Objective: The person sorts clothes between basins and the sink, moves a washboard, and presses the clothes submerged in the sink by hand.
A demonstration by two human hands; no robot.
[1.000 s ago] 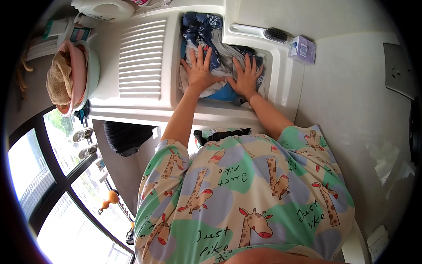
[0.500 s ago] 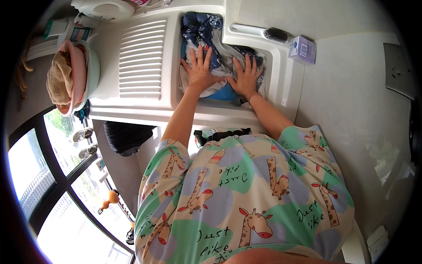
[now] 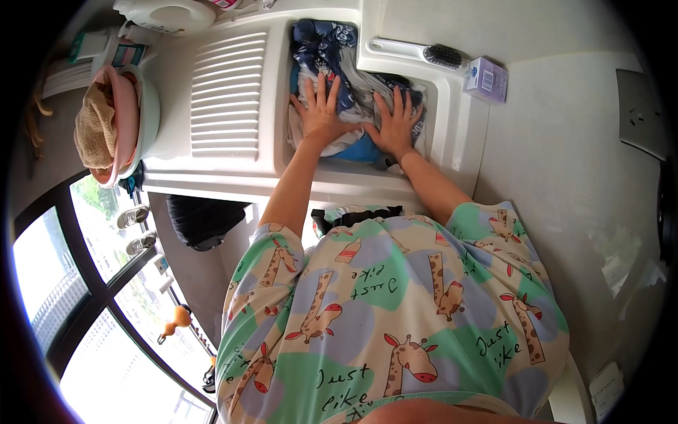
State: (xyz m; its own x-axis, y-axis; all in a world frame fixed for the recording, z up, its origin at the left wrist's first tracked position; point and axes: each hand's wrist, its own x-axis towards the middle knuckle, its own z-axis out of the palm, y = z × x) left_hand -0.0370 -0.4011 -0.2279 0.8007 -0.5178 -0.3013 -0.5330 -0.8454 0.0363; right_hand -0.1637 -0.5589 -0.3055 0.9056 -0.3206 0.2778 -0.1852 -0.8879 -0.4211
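Note:
Clothes in dark blue, grey and white fill the basin of a white laundry sink. My left hand lies on the left part of the pile, palm down, with its fingers spread. On the right part, my right hand rests in the same way, fingers apart. Both hands touch the cloth and neither grips it. A bright blue piece shows at the near side of the basin, below the hands. What lies under the top layer is hidden.
Left of the basin is a ribbed washboard. A scrubbing brush and a purple soap box sit on the right ledge. Pink and pale green basins with a brown towel stand far left, near a white detergent jug.

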